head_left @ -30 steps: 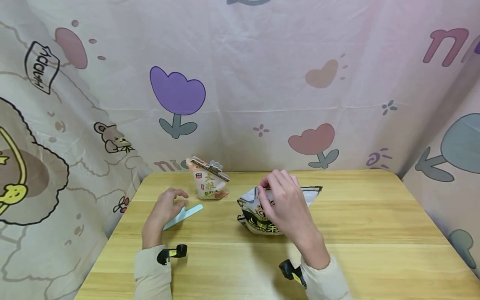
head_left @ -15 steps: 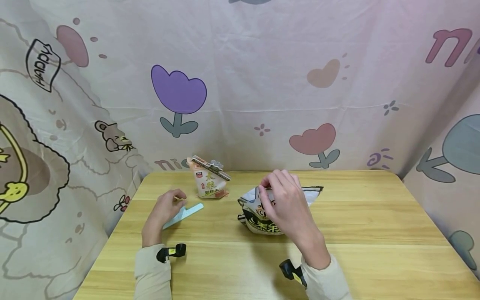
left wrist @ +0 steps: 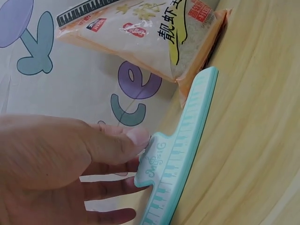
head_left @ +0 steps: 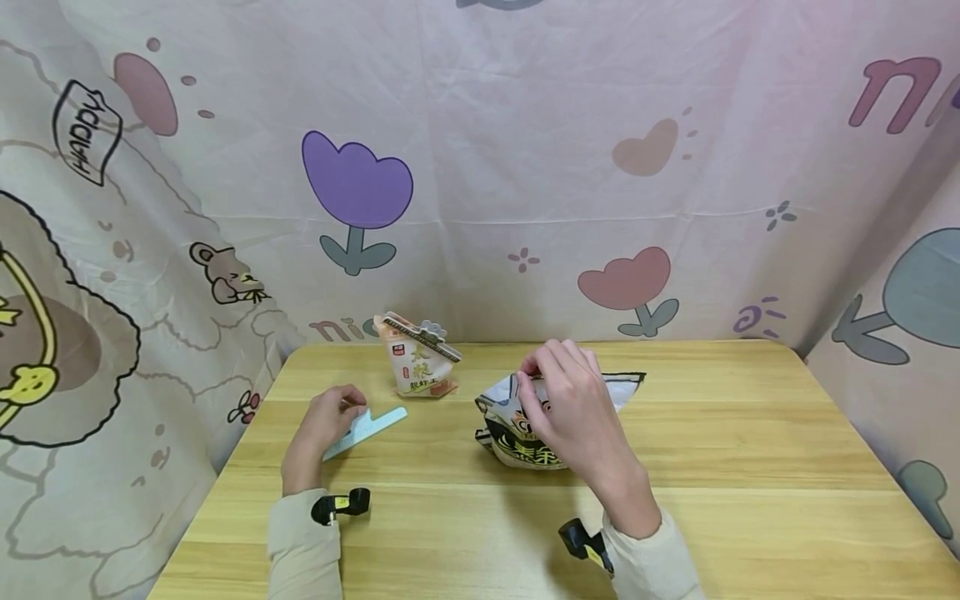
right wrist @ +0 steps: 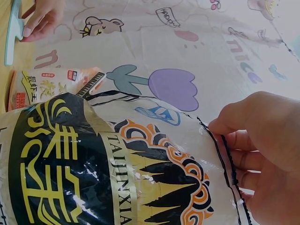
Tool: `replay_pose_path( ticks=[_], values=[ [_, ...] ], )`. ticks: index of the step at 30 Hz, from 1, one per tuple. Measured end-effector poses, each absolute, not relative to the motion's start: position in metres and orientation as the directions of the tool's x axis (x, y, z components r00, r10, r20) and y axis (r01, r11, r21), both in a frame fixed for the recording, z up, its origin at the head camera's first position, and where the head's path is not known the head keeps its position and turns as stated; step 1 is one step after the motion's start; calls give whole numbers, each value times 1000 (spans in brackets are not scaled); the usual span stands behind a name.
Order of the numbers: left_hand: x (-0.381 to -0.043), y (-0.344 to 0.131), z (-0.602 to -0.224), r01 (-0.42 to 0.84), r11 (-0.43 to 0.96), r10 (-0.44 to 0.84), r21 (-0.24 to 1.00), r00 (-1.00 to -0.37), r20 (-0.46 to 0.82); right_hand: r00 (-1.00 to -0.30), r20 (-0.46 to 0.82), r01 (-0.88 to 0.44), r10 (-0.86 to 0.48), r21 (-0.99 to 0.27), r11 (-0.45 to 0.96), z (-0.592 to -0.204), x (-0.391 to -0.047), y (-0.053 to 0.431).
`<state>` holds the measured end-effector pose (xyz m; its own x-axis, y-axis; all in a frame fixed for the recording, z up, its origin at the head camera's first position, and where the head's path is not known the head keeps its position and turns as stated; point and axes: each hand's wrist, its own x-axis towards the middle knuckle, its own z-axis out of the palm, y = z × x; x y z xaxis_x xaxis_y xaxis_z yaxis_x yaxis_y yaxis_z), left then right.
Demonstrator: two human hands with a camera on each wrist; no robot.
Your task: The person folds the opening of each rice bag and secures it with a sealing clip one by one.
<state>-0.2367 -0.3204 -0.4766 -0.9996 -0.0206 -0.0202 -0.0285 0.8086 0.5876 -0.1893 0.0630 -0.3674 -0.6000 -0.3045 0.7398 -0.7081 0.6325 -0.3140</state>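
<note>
A light-blue bag clip (head_left: 378,427) with a piano-key print lies at the left of the table. My left hand (head_left: 322,427) pinches its grip tab, thumb (left wrist: 138,137) on one side and fingers behind. To the right stands a black, white and gold printed food bag (head_left: 517,433). My right hand (head_left: 573,408) holds the bag's top edge between thumb and fingers, seen close in the right wrist view. Part of the bag is hidden behind that hand.
Near the table's back edge stands a smaller orange and white bag (head_left: 416,371), its top closed by a clip (head_left: 423,335) with piano keys. A printed cloth (head_left: 487,167) hangs behind the wooden table (head_left: 750,467).
My left hand has lowered slightly and its fingers have closed onto the light-blue clip's tab. The right hand and its bag have stayed in place.
</note>
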Motion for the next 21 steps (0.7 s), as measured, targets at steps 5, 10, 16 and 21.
replay_pose_path(
  ticks=[5, 10, 16, 21],
  values=[
    [-238, -323, -479, -23, 814, -21, 581, -1000, -11, -598, 741, -708, -305, -311, 634, -366, -189, 63],
    [-239, -324, -481, -37, 816, -29, 576, -999, -22, -600, 739, -709, -307, -314, 631, -366, -188, 63],
    [-239, -322, -480, -46, 823, -31, 566, -999, -36, -602, 736, -708, -309, -314, 633, -366, -188, 63],
    [-238, -321, -478, -40, 826, -20, 563, -999, -41, -596, 741, -711, -309, -308, 632, -366, -188, 63]
  ],
)
